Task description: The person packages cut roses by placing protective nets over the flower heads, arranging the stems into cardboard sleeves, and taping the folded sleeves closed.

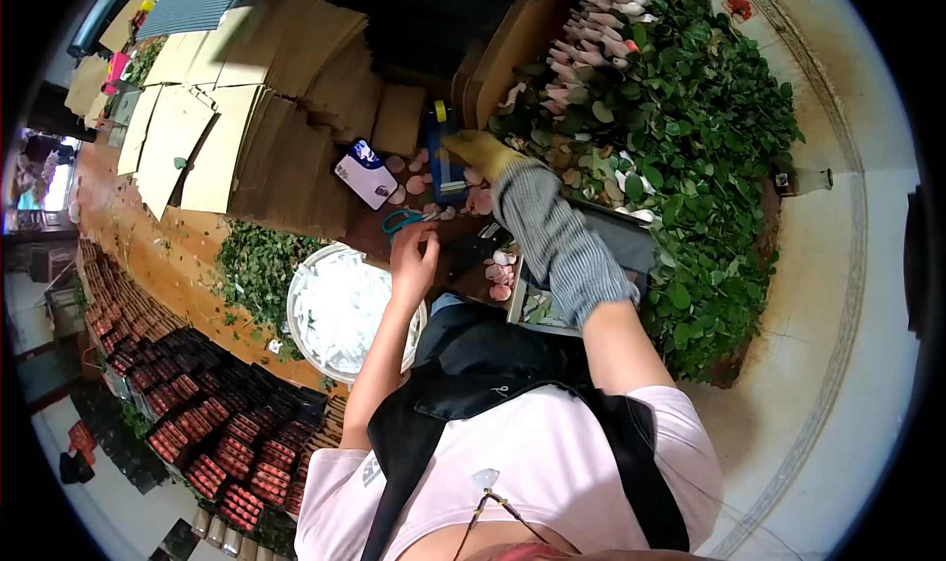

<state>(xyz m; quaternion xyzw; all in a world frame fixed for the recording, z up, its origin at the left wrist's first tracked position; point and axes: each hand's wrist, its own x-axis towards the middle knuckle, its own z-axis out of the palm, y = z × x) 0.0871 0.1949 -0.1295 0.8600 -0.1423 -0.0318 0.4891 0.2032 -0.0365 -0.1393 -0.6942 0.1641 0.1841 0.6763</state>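
My left hand (414, 256) is bare, with thumb and fingers slightly apart, just below the teal-handled scissors (399, 220) on the dark work surface. Whether its fingertips touch the scissors, I cannot tell. A yellow glove and a grey striped sleeve cover my right hand (480, 153). Its fingers are closed over the right side of a blue tape dispenser (446, 182), which carries a yellow roll at its far end. Left of the dispenser lies a phone (366, 177) with a lit screen. Loose pink petals (480, 202) are scattered around these things.
Stacked cardboard sheets (286, 157) rise at the left. Leafy stems (709, 147) with wrapped pink flower heads (596, 44) fill the right side. A white basket (340, 310) of white strips stands near my left arm. Dark packs with red rows (232, 453) cover the lower left.
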